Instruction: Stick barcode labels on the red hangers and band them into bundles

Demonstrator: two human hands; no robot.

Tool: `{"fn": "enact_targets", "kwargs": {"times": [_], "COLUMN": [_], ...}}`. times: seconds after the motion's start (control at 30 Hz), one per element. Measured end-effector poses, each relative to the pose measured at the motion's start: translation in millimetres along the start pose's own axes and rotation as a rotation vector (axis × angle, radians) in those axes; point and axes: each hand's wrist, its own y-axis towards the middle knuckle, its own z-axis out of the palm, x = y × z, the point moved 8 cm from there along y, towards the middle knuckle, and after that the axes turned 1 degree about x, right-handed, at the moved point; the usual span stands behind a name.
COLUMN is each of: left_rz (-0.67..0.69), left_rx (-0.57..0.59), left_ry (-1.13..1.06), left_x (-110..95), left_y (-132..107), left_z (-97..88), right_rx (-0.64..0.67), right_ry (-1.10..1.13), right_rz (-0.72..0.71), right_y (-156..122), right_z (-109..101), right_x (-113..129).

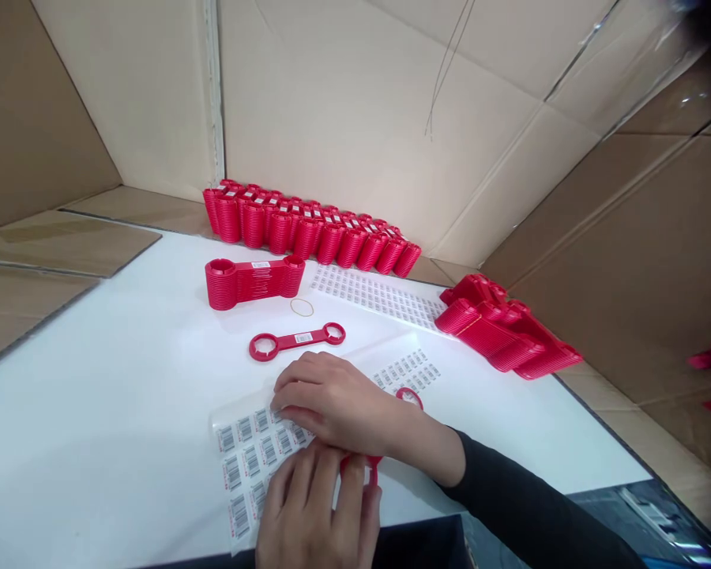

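Observation:
My left hand (pixel 317 510) is at the near edge of the table, its fingers closed around one end of a red two-ring plastic wrench (pixel 373 472). The wrench passes beneath my right wrist, and its other ring (pixel 411 397) shows beyond it. My right hand (pixel 335 399) lies across a sheet of barcode stickers (pixel 250 460), fingers bent together at the sheet's upper edge; its fingertips are partly hidden. Just past my right hand rests a single red wrench (pixel 296 341) with a barcode sticker on its bar.
A stack of red wrenches (pixel 252 280) stands behind, near a rubber band (pixel 302 307). Several bundled stacks (pixel 308 233) line the cardboard wall (pixel 355 103). Another sticker sheet (pixel 379 294) lies before them. More stacks (pixel 503 328) lean at the right.

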Motion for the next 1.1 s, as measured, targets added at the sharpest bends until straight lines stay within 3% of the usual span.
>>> {"fn": "enact_targets", "kwargs": {"times": [0.17, 0.3, 0.4, 0.53, 0.67, 0.83, 1.1], "left_rz": [-0.001, 0.025, -0.011, -0.011, 0.007, 0.027, 0.031], "left_rx": [0.005, 0.009, -0.010, -0.012, -0.005, 0.014, 0.016], "left_ry": [0.007, 0.024, -0.038, -0.075, -0.069, -0.058, -0.057], "left_x": [1, -1, 1, 0, 0, 0, 1], "left_y": [-2, -2, 1, 4, 5, 5, 4], "left_z": [-1.1, -1.4, -3.4, -2.8, -2.4, -2.8, -2.9], "right_rx": [-0.104, -0.174, -0.311, -0.584, -0.618, -0.565, -0.535], "right_ry": [0.197, 0.368, 0.442, 0.531, 0.566, 0.571, 0.520], "right_rz": [0.048, 0.184, 0.400, 0.808, 1.050, 1.083, 1.073], "right_y": [-17, -45, -77, -134, -165, -161, -159], "right_z": [-18, -30, -36, -37, -20, -4, 2], "right_x": [7, 9, -6, -43, -62, -63, -61]}}
